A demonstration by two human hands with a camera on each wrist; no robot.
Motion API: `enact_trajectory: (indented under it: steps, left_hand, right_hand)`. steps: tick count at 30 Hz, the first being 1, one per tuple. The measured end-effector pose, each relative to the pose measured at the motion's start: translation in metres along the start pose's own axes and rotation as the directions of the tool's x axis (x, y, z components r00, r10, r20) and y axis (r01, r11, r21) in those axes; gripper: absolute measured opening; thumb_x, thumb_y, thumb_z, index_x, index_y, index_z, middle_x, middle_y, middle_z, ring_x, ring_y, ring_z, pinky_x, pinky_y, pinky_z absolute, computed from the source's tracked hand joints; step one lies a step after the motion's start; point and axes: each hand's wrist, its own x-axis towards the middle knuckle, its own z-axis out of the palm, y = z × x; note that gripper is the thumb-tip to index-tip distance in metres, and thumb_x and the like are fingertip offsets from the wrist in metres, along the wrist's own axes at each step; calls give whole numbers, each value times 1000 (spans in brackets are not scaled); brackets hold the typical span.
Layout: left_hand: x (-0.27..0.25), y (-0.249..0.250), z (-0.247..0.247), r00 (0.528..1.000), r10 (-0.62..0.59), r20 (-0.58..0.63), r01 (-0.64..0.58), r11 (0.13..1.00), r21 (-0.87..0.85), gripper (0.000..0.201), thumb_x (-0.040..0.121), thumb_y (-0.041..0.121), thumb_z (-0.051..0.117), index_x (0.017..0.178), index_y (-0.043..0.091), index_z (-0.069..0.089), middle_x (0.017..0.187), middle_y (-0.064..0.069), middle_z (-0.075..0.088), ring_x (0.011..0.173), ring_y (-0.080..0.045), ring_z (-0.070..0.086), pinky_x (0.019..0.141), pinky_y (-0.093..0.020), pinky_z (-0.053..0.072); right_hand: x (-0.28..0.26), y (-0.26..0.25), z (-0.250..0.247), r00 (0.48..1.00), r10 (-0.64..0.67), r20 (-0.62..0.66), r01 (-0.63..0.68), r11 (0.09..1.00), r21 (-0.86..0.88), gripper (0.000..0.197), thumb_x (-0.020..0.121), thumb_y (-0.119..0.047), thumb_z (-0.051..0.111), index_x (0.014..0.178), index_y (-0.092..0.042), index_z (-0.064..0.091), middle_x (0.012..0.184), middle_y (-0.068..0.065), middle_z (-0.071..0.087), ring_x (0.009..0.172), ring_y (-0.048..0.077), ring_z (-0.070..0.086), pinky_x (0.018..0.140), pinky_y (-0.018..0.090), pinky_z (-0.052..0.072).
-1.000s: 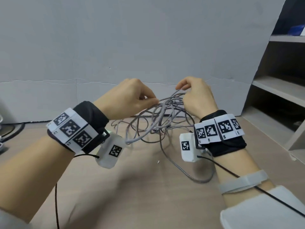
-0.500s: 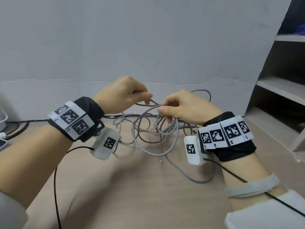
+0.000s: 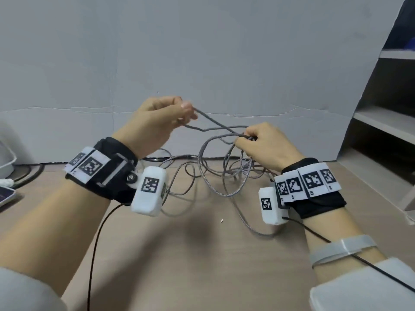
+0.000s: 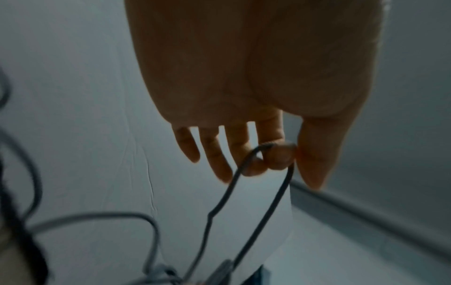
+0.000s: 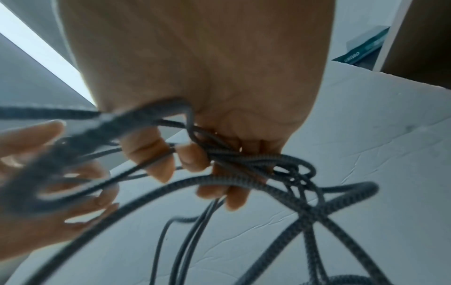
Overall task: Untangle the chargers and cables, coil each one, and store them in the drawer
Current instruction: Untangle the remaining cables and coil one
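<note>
Head view: both hands apparently gripping tangled cables (image 3: pixel 224 176).

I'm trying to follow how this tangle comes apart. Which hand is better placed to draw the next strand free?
Probably the left hand: it pinches a single loop of thin cable, lifted clear of the tangle. The right hand grips several bunched strands, so it better serves as the anchor.
</note>
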Motion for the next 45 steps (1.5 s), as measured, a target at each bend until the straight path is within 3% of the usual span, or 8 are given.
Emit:
enact_trajectory:
  steps: [4, 10, 14, 20, 26, 29, 33, 45]
  left_hand:
    - [5, -1, 11, 998, -22, 63, 46, 912, -407, 19, 99, 26, 52, 83, 17, 58, 67, 3, 61, 93, -27, 68, 105, -46, 47]
    - [15, -12, -9, 963, 5, -268, 30, 992, 127, 30, 108, 29, 44, 81, 19, 52, 55, 8, 30, 45, -9, 27, 40, -19, 29]
    - [12, -17, -18, 970, 165, -177, 33, 637, 770, 33, 101, 37, 56, 76, 17, 65, 52, 4, 42, 45, -11, 34, 46, -23, 28]
    - [22, -3, -12, 993, -78, -87, 108, 319, 942, 46, 81, 62, 70, 66, 18, 69, 61, 1, 61, 61, -15, 57, 52, -25, 38]
    - [23, -15, -19, 985, -48, -165, 168, 476, 863, 15, 93, 22, 69, 107, 18, 74, 98, -2, 69, 92, -22, 63, 77, -28, 51]
    - [18, -16, 9, 998, 61, 0, -26, 419, 908, 60, 80, 5, 61, 136, 26, 57, 136, -4, 47, 124, -23, 42, 109, -42, 34]
    - [23, -10, 66, 960, 149, 235, -276, 402, 873, 30, 90, 16, 58, 119, 17, 66, 116, -1, 58, 109, -20, 53, 98, -36, 44]
    - [30, -18, 64, 991, 116, 59, -114, 545, 831, 13, 101, 11, 51, 105, 11, 64, 87, 3, 67, 69, -8, 56, 71, -24, 48]
  right_hand:
    - [-5, -4, -8, 996, -81, 47, 66, 962, 266, 43, 91, -34, 72, 70, 0, 58, 62, 5, 48, 50, 11, 39, 49, 21, 33]
    - [-2, 9, -24, 990, -100, -104, 136, 892, 431, 27, 88, -18, 75, 74, 3, 64, 69, 26, 62, 66, 22, 55, 64, 45, 49]
    - [5, 28, -20, 993, -68, -95, 74, 995, 64, 22, 83, -26, 77, 72, -9, 67, 64, 7, 64, 65, 20, 55, 63, 32, 44]
    - [12, 50, -6, 984, 70, -162, -92, 987, -131, 14, 86, -31, 72, 77, -21, 65, 75, 3, 60, 97, 34, 56, 75, 27, 33]
    - [9, 35, -13, 993, -54, -107, 45, 995, -89, 21, 93, -26, 63, 83, -12, 74, 70, 6, 68, 76, 26, 60, 64, 26, 35]
    - [10, 26, -5, 992, -71, -108, 55, 987, -148, 24, 95, -23, 59, 82, -8, 73, 70, 11, 67, 80, 30, 59, 68, 33, 42]
    - [9, 10, 6, 994, -71, -88, 55, 984, -169, 22, 93, -16, 57, 74, -15, 67, 70, 5, 63, 83, 29, 55, 68, 31, 37]
    - [2, 13, -6, 993, -88, -80, 88, 996, 5, 9, 81, -15, 69, 83, -24, 70, 76, -8, 66, 77, 15, 60, 72, 27, 45]
